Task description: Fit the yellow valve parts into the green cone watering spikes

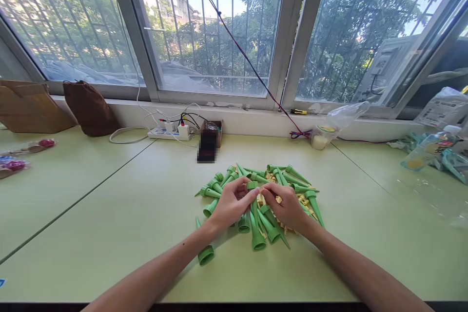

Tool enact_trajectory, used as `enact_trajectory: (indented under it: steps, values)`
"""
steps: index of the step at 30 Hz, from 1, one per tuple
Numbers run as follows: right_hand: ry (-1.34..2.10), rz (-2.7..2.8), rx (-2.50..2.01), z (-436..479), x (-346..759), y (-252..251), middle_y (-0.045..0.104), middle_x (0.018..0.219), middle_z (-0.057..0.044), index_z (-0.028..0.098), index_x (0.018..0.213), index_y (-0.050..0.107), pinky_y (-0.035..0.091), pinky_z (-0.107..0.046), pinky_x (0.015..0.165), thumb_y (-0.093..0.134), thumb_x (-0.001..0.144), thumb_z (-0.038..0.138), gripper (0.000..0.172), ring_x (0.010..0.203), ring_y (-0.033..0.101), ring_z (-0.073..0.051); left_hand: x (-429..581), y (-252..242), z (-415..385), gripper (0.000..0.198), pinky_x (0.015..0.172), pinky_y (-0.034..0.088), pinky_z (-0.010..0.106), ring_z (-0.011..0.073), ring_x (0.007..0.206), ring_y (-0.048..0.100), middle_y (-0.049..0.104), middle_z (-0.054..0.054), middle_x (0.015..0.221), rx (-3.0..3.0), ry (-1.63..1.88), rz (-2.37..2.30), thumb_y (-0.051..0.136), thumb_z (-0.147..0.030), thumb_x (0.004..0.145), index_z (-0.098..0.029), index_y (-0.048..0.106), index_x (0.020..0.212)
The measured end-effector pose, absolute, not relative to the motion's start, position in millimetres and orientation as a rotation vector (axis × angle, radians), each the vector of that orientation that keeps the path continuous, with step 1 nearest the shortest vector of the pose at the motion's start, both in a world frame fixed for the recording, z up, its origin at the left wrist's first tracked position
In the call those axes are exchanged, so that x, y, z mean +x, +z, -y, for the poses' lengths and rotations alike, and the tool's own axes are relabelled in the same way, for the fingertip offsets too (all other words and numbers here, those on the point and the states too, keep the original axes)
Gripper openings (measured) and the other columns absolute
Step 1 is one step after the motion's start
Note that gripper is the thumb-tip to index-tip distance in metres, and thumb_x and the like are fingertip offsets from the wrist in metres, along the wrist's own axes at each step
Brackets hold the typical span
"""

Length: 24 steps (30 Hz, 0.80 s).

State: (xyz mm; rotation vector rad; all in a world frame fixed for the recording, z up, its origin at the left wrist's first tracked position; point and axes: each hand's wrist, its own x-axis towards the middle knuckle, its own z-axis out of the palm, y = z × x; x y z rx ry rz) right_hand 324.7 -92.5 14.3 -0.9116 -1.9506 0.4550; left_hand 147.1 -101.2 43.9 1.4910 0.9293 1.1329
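My left hand (231, 203) is closed round a green plastic watering spike (252, 185), held by its wide capped end above the pile. Close against it, my right hand (287, 203) pinches a small pale-yellow plastic piece (261, 194) at the side of the spike; my fingertips partly cover it. Below and around both hands lie several loose green spikes (269, 229), pointing various ways. Small yellow plastic pieces (304, 201) are heaped among them, mostly under and beyond my right hand. One spike (206, 255) lies apart, nearer to me on the left.
Along the window sill stand a power strip (170, 132) with plugs, a small box (216, 129), a brown drawstring bag (89, 109) and a cardboard box (32, 107). A bagged jar (321, 137) and a plastic bottle (431, 148) are on the right. Wrapped items (14, 165) lie far left.
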Motion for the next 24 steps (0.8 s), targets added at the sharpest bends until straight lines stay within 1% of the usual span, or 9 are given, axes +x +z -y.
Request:
enact_trajectory:
  steps: [2, 5, 7, 11, 16, 21, 24]
  values:
    - [0.465, 1.949, -0.909, 92.2, 325.0, 14.2, 0.057, 0.064, 0.001, 0.017, 0.081, 0.061, 0.038, -0.024, 0.055, 0.044, 0.101, 0.032, 0.030, 0.055, 0.048, -0.012, 147.3, 44.3, 101.3, 0.035, 0.042, 0.035, 0.018, 0.0073, 0.043, 0.046, 0.044, -0.008, 0.051, 1.491, 1.123, -0.934, 0.072, -0.047, 0.079, -0.018, 0.053, 0.077]
    - [0.454, 1.937, -0.913, 93.5, 324.4, 14.6, 0.057, 0.065, 0.001, 0.017, 0.094, 0.063, 0.039, -0.024, 0.054, 0.049, 0.099, 0.034, 0.023, 0.053, 0.047, -0.012, 147.2, 44.2, 100.9, 0.035, 0.042, 0.035, 0.019, 0.0076, 0.044, 0.046, 0.045, -0.008, 0.051, 1.483, 1.126, -0.938, 0.072, -0.048, 0.079, -0.018, 0.053, 0.077]
    - [0.440, 1.920, -0.906, 94.8, 323.7, 15.1, 0.058, 0.066, 0.001, 0.017, 0.097, 0.062, 0.041, -0.024, 0.055, 0.052, 0.097, 0.035, 0.021, 0.055, 0.049, -0.013, 146.9, 43.8, 100.6, 0.035, 0.042, 0.035, 0.018, 0.0074, 0.044, 0.045, 0.044, -0.008, 0.051, 1.483, 1.131, -0.942, 0.071, -0.047, 0.079, -0.018, 0.052, 0.077]
    - [0.441, 1.930, -0.900, 95.9, 323.2, 16.4, 0.060, 0.068, 0.000, 0.017, 0.095, 0.063, 0.040, -0.024, 0.055, 0.049, 0.099, 0.034, 0.022, 0.055, 0.049, -0.012, 146.3, 42.7, 100.3, 0.034, 0.043, 0.036, 0.019, 0.0076, 0.044, 0.046, 0.044, -0.008, 0.052, 1.505, 1.126, -0.938, 0.071, -0.046, 0.081, -0.018, 0.052, 0.077]
    - [0.489, 1.940, -0.914, 94.1, 324.4, 15.7, 0.057, 0.065, 0.001, 0.018, 0.085, 0.062, 0.040, -0.024, 0.055, 0.044, 0.101, 0.034, 0.029, 0.055, 0.048, -0.012, 146.3, 42.9, 101.1, 0.033, 0.042, 0.035, 0.018, 0.0074, 0.043, 0.046, 0.044, -0.008, 0.052, 1.510, 1.122, -0.930, 0.071, -0.045, 0.081, -0.018, 0.053, 0.079]
    - [0.446, 1.923, -0.936, 93.9, 325.0, 13.3, 0.056, 0.064, 0.002, 0.017, 0.098, 0.063, 0.040, -0.025, 0.054, 0.051, 0.098, 0.035, 0.022, 0.053, 0.047, -0.012, 146.5, 44.7, 101.7, 0.035, 0.042, 0.035, 0.019, 0.0076, 0.043, 0.046, 0.044, -0.008, 0.051, 1.493, 1.127, -0.929, 0.070, -0.048, 0.081, -0.018, 0.053, 0.078]
    - [0.435, 1.934, -0.912, 94.5, 324.4, 13.8, 0.060, 0.068, 0.000, 0.017, 0.096, 0.063, 0.041, -0.025, 0.056, 0.051, 0.098, 0.034, 0.021, 0.056, 0.050, -0.013, 146.5, 43.9, 101.2, 0.037, 0.041, 0.035, 0.019, 0.0075, 0.043, 0.046, 0.043, -0.008, 0.051, 1.485, 1.139, -0.931, 0.071, -0.050, 0.079, -0.018, 0.053, 0.076]
